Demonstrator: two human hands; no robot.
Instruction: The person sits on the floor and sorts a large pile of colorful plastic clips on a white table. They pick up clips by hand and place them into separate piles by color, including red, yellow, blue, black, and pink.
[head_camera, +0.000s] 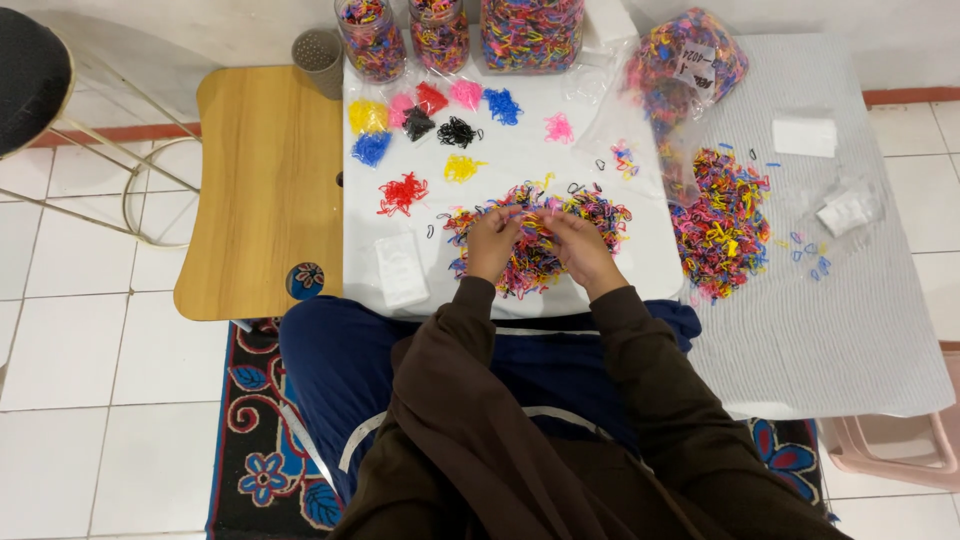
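Together, left hand (492, 240) and right hand (578, 245) pinch bands atop the mixed pile (535, 240).

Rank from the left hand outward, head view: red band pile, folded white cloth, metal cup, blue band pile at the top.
From the left hand:
1. Folded white cloth, just to its left on the white board.
2. Red band pile, up and to the left; close to the cloth's distance, only slightly farther.
3. Blue band pile, straight up near the jars.
4. Metal cup, far upper left corner.

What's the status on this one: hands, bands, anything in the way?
Left hand and right hand both picking in the mixed band pile, grip unclear. Sorted colour piles beyond. Nothing blocking.
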